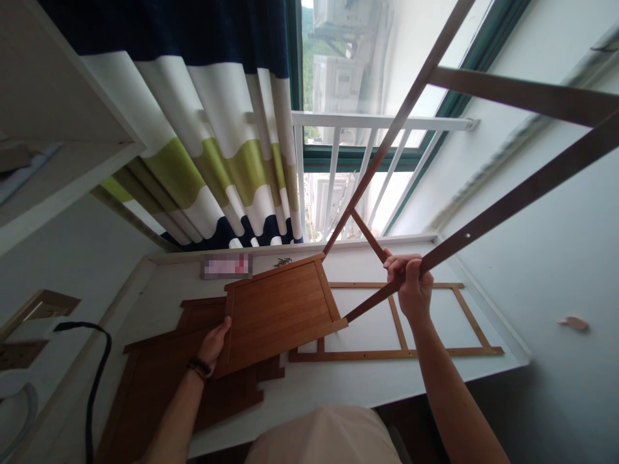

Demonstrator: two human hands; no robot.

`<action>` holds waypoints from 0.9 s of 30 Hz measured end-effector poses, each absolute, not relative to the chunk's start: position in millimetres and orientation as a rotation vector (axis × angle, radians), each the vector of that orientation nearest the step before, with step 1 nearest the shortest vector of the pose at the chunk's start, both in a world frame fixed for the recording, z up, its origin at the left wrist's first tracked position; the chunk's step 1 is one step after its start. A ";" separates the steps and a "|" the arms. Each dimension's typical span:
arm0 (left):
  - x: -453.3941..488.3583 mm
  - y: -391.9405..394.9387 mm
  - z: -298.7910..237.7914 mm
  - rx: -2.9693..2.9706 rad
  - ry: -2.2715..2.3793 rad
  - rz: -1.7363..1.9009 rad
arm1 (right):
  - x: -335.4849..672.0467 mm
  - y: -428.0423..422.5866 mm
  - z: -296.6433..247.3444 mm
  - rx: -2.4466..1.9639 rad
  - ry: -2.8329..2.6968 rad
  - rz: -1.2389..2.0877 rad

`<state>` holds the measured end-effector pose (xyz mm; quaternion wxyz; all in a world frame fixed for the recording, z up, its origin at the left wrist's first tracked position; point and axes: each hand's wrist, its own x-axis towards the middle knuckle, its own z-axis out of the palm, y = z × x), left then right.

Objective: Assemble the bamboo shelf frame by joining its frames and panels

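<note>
My left hand grips the near left edge of a brown wooden shelf panel, its thumb lying along the rim. The panel is tilted above the white window ledge. My right hand is wrapped round one rail of a long wooden ladder-like frame, which slants up to the upper right. The frame's lower ends meet the panel's right edge; whether they are joined there I cannot tell. More brown panels lie stacked on the ledge under my left hand. A second wooden frame lies flat beneath my right hand.
A small pile of screws and a blurred pink packet lie at the back of the ledge. Striped curtains and a white railing stand behind. A black cable hangs at the left wall.
</note>
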<state>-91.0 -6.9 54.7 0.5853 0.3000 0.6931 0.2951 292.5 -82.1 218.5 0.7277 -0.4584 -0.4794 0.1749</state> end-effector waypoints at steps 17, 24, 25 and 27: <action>-81.2 -10.1 74.5 0.770 1.577 0.701 | 290.2 -84.0 220.8 -1.015 -1.071 0.397; -79.7 -14.9 83.4 0.766 1.578 0.691 | 289.1 -83.1 222.1 -1.012 -1.068 0.394; -80.5 -15.5 83.8 0.754 1.570 0.693 | 289.2 -83.0 222.3 -1.015 -1.068 0.392; -81.5 -16.4 84.8 0.733 1.549 0.705 | 289.5 -83.0 222.5 -1.022 -1.069 0.388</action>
